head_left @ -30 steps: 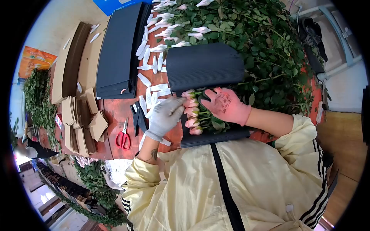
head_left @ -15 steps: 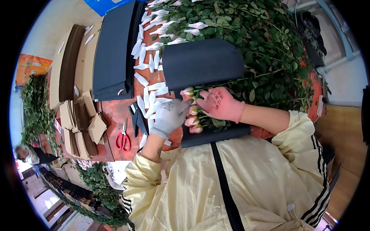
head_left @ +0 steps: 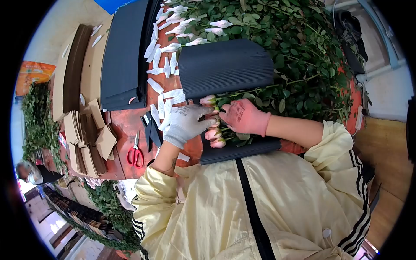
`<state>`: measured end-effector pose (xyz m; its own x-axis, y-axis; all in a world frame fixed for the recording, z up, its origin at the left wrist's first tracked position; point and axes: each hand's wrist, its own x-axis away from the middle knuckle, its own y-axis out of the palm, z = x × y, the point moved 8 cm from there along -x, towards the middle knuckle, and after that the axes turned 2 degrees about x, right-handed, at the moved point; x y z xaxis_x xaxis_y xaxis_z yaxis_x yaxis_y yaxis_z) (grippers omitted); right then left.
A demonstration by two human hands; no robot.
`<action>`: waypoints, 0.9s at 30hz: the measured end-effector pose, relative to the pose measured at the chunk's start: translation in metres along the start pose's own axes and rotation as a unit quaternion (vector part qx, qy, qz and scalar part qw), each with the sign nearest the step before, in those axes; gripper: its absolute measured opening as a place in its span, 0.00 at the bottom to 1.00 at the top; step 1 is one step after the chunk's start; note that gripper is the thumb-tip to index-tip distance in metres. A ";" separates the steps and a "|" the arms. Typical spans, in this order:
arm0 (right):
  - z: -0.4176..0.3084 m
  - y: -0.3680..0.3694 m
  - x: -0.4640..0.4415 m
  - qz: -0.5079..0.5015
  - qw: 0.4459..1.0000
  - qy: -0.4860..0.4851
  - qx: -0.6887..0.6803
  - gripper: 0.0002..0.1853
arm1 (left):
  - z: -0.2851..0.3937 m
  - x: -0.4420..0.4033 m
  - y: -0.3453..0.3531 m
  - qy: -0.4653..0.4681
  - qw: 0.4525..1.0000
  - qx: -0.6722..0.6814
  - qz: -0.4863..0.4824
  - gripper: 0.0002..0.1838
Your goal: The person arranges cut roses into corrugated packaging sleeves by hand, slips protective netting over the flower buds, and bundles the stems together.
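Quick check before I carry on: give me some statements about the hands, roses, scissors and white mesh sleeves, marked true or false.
1. The left hand wears a pale grey glove. True.
2. The right hand is gripping the scissors. False: the right hand is at the pink roses, and the red-handled scissors lie apart from both hands.
3. Loose white mesh sleeves lie on the red table. True.
4. The pink roses between the hands are all covered by mesh sleeves. False: bare pink blooms show there.
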<state>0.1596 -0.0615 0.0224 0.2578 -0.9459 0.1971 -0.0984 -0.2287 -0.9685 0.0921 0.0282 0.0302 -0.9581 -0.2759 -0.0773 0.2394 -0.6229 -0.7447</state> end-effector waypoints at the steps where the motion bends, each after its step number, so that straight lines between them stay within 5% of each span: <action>1: -0.009 -0.009 0.008 0.072 0.995 -0.019 0.063 0.11 | 0.002 0.001 0.000 -0.014 1.000 -0.020 -0.004 0.16; 3: -0.020 -0.024 0.015 0.145 0.981 -0.039 0.123 0.14 | 0.007 0.000 -0.001 -0.024 0.999 -0.038 -0.009 0.17; 5: -0.025 -0.018 0.015 0.000 0.999 -0.053 -0.008 0.14 | 0.007 0.002 0.003 -0.030 0.998 -0.056 -0.019 0.18; 9: -0.024 0.015 0.005 -0.045 0.999 -0.011 -0.005 0.17 | 0.007 0.000 0.006 -0.056 0.994 -0.082 -0.039 0.18; 19: -0.019 0.016 0.010 -0.055 0.998 -0.017 0.001 0.17 | 0.010 0.003 0.005 -0.095 0.993 -0.059 -0.040 0.19; 21: -0.027 -0.002 0.023 0.117 0.990 -0.050 0.061 0.11 | 0.010 0.007 0.000 -0.087 0.992 -0.059 -0.075 0.22; 27: -0.037 -0.014 0.029 0.024 0.998 -0.062 0.011 0.12 | 0.015 0.010 0.010 -0.098 0.983 -0.087 -0.129 0.33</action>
<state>0.1329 -0.0937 0.0476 0.3696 -0.9197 0.1325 -0.0929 -0.1784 -0.9796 0.0870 0.0088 0.0320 -0.9307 -0.2718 0.2449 -0.0539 -0.5601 -0.8266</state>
